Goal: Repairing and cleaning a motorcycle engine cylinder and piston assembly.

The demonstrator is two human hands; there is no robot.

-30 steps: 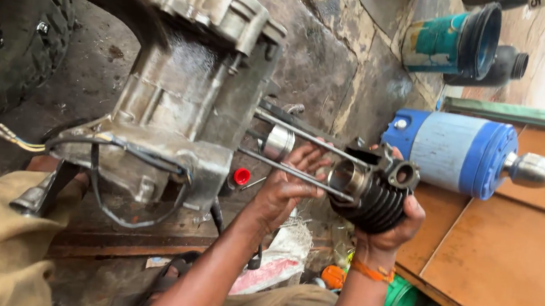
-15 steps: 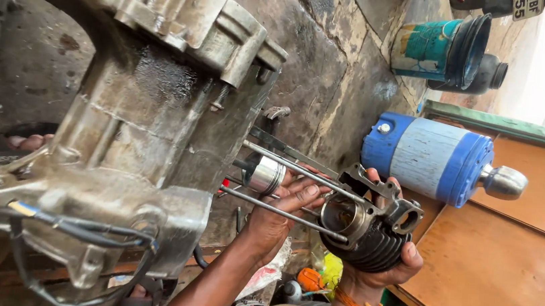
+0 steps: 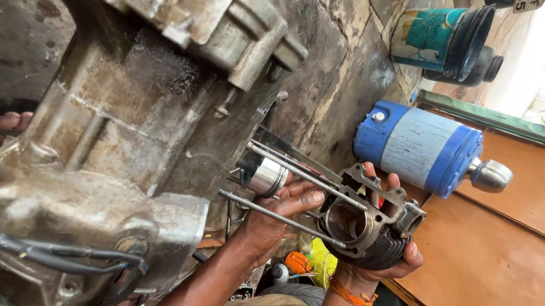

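cylinder block (image 3: 372, 227) on studs (image 3: 297, 172), cupped by curled right hand (image 3: 386, 263); left hand (image 3: 276, 217) fingers pressed against piston (image 3: 265, 176).

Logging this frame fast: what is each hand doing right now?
Left hand: open, fingers resting by the shiny piston and long studs.
Right hand: closed around the finned cylinder block.

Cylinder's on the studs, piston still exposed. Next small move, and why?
Probably ease the finned cylinder a little further along the studs toward the piston. The right hand cups the cylinder, the left hand sits by the piston, and a gap remains between bore and piston.
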